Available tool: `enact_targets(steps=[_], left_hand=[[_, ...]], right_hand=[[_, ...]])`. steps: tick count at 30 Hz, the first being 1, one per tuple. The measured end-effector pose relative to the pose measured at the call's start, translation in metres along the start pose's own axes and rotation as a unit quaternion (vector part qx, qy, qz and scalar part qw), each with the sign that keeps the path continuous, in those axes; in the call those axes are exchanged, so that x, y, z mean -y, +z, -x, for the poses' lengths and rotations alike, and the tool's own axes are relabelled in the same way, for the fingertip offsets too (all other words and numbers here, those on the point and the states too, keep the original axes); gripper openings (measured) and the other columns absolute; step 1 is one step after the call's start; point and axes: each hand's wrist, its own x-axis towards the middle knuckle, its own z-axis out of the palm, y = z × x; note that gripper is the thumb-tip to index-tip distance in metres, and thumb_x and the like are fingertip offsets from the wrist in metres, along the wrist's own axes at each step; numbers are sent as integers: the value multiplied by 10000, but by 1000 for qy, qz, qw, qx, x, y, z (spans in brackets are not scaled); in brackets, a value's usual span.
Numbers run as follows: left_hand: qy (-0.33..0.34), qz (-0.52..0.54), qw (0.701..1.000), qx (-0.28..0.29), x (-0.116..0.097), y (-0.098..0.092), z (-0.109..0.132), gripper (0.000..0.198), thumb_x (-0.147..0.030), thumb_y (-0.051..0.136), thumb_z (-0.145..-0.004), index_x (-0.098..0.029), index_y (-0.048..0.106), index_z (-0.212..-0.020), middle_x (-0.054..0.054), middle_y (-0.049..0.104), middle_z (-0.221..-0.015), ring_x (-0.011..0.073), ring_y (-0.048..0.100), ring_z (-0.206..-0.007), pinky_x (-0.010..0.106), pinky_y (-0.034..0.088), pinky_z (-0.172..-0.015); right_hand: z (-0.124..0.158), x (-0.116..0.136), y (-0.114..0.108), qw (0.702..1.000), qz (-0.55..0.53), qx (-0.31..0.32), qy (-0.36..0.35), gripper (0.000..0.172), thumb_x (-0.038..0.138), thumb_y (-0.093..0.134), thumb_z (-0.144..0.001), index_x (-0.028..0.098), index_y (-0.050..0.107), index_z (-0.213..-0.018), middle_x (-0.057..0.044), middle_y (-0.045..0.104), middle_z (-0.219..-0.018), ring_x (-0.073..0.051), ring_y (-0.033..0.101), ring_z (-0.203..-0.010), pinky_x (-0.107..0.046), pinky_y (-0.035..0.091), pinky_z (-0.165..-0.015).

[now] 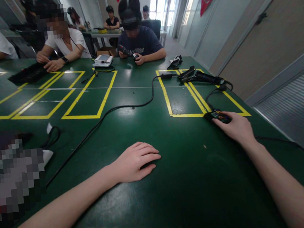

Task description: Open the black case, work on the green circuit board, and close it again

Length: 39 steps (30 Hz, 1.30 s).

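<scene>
While the left hand (pixel 135 162) braces flat and open, the right hand (pixel 236 129) pins the button controller (pixel 218 115) near the table (pixel 191 189)'s right edge, fingers unclosed.

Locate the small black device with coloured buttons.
The small black device lies on the right side of the green table in the head view, beneath the fingertips of the right hand, at the near edge of a yellow tape rectangle.

The left hand (pixel 136 162) and the right hand (pixel 236 129) are shown bare. Each is followed by a slender forearm, bare along the whole length that is seen, up to where it is cut off by the frame's lower edge.
</scene>
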Motion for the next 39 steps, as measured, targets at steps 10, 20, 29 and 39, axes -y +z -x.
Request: enact_targets(steps=[10,20,29,39], left_hand=[[49,-3,991,-121,-10,-3,-4,358,-380,658,-999,-177,622,-1291,122,755,-1149,239,712,-1046,392,571,-928],[-32,-15,999,-35,-13,4,-4,555,-452,640,-994,-176,527,-1461,117,736,-1182,258,690,-1081,418,546,-997],[-60,-23,997,-30,-11,4,-5,684,-521,682,-955,-193,475,-1518,152,657,-1421,308,619,-1316,489,495,-1136],[-63,-53,993,-87,-7,2,-5,174,-305,589,-1036,-173,702,-1029,82,704,-986,201,659,-882,319,554,-757]], right_hand=[[95,138,-12,828,-264,232,-437,392,242,692,-917,225,674,-1308,-92,748,-1137,-208,750,-953,-293,605,-798],[107,148,-13,797,-296,115,-514,285,277,604,-1015,167,632,-1276,-108,776,-1072,-199,741,-912,-293,592,-759],[106,153,-11,819,-263,109,-499,326,312,647,-978,188,673,-1279,-138,754,-1150,-269,668,-1031,-441,577,-868],[105,148,-8,820,-261,160,-484,463,315,744,-902,176,636,-1330,-144,742,-1199,-288,695,-1093,-459,584,-921]])
